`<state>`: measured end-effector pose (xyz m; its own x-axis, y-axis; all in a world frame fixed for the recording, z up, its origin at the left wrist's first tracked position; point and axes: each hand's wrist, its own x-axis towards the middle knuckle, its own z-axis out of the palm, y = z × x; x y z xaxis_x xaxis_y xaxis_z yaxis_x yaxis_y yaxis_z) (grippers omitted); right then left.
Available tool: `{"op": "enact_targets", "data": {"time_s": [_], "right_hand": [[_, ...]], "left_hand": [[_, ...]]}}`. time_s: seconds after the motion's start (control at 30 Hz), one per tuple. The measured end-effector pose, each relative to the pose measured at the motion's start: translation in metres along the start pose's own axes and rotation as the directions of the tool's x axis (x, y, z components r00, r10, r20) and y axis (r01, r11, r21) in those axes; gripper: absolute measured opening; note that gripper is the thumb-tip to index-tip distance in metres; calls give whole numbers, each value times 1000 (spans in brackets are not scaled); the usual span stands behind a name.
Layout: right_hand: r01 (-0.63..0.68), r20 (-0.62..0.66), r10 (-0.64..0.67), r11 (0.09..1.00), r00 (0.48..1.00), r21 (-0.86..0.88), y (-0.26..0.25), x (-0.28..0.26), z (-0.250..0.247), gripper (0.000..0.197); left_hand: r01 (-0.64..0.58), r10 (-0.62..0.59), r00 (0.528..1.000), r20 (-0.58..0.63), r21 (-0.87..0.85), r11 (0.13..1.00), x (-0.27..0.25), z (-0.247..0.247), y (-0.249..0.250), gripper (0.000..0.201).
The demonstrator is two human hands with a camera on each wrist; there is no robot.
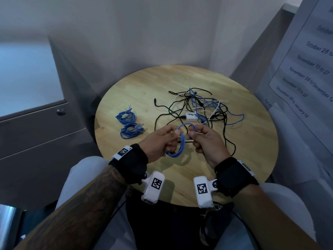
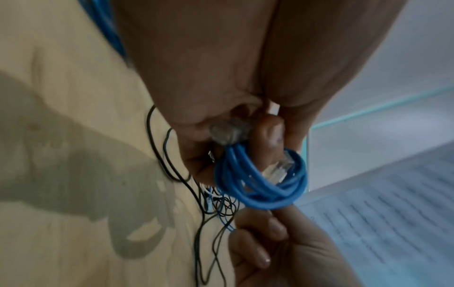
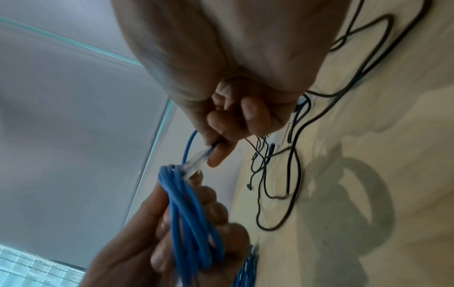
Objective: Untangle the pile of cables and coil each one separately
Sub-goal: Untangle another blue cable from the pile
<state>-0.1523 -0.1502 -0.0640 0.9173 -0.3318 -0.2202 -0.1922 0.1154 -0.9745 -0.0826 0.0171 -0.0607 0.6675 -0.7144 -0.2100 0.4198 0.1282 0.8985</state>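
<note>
Above the near middle of the round wooden table [image 1: 137, 83], my left hand [image 1: 163, 139] grips a small coil of blue network cable [image 1: 177, 150] [image 2: 260, 184] [image 3: 191, 217]. My right hand [image 1: 203, 139] pinches the free end of that cable just behind its clear plug [image 3: 194, 165], which touches the top of the coil. A short blue loop [image 1: 186, 125] arches between the two hands. Behind them lies a tangle of black, white and blue cables [image 1: 201, 105] around a small white adapter [image 1: 191, 116]. Two coiled blue cables [image 1: 125, 115] [image 1: 131, 130] lie at the left of the table.
Grey panels and a frosted glass pane [image 1: 27, 74] close in the left side. A printed sheet with dates [image 1: 310, 65] hangs on the wall at the right. A black cable [image 1: 228, 141] runs from the tangle toward the table's near right.
</note>
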Motion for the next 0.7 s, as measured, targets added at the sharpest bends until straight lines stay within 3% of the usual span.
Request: {"op": "enact_targets", "data": {"time_s": [0.2, 0.33, 0.53, 0.63, 0.7], "right_hand": [[16, 52, -15, 1000, 999, -15, 4, -4, 7, 21], [38, 69, -40, 999, 997, 37, 8, -4, 11, 37], [-20, 103, 9, 994, 995, 110, 6, -5, 10, 39], [8, 143, -15, 999, 990, 52, 4, -9, 11, 44], [30, 184, -30, 1000, 983, 1, 2, -13, 15, 52]], "left_hand": [[-17, 0, 995, -99, -172, 985, 3, 0, -1, 14], [39, -54, 997, -55, -255, 966, 2, -3, -1, 18], [67, -78, 997, -26, -291, 954, 2, -3, 0, 23], [63, -71, 997, -15, -310, 949, 1, -2, 0, 21], [44, -64, 996, -69, -257, 965, 3, -2, -5, 20]]}}
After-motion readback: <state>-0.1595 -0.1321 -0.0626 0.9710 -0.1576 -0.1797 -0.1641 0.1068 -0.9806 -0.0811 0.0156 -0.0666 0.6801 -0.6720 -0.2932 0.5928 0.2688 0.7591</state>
